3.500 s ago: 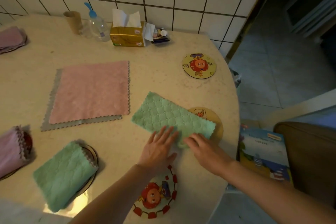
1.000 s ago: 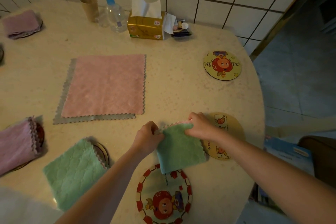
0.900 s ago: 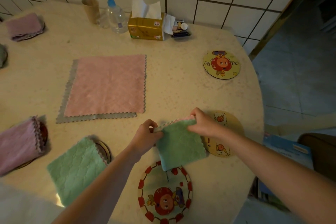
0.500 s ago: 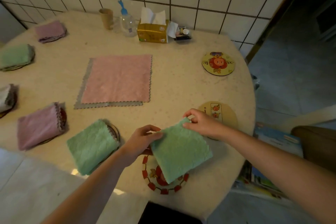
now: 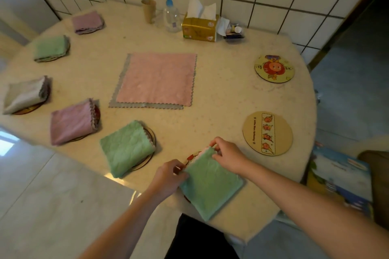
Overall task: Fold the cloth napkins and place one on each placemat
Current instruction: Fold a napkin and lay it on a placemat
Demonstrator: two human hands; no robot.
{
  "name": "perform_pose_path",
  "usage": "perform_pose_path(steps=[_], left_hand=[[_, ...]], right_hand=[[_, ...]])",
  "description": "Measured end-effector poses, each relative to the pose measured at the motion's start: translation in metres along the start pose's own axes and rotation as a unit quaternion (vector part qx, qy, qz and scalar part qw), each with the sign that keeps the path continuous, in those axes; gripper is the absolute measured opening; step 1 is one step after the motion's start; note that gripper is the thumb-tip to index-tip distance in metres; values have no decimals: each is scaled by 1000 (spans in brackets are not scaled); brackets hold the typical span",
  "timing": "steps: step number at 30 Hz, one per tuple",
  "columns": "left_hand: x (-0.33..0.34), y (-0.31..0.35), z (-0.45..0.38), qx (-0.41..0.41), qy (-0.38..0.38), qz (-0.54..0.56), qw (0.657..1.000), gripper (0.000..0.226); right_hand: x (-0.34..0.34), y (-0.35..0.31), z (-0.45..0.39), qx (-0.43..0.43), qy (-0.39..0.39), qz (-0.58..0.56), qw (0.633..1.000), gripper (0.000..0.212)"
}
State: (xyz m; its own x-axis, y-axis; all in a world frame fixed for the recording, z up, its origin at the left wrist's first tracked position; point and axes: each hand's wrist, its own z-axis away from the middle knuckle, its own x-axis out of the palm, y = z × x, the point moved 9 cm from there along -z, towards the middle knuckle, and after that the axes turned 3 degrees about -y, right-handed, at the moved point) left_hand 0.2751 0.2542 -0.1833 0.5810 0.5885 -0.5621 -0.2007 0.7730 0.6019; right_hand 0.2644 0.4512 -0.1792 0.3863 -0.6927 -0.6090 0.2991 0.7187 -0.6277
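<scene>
A folded green napkin lies over a red-rimmed round placemat near the table's front edge, hiding most of it. My left hand pinches the napkin's left corner and my right hand pinches its far corner. Two round placemats on the right carry nothing. On the left, folded napkins sit on placemats: green, purple, grey, green, purple. An unfolded pink napkin lies on a grey one in the middle.
At the back by the tiled wall stand a brown cup, a clear bottle, a yellow tissue box and small items. A picture book lies off the table's right edge.
The green napkin went from half-folded beside the plain placemat to a small square, then my two hands carried it toward me and lowered it onto the red-rimmed placemat.
</scene>
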Motion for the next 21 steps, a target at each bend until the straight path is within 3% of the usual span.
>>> perform_pose_path(steps=[6,14,21], left_hand=[[-12,0,-6,24,45,-46,998,11],[-23,18,-18,108,38,-175,978,23],[-93,25,-76,132,60,-189,971,31]], right_hand=[[4,5,-10,-4,29,89,996,24],[-13,2,-26,-3,57,130,990,34],[-36,-43,-81,-36,62,139,988,29]])
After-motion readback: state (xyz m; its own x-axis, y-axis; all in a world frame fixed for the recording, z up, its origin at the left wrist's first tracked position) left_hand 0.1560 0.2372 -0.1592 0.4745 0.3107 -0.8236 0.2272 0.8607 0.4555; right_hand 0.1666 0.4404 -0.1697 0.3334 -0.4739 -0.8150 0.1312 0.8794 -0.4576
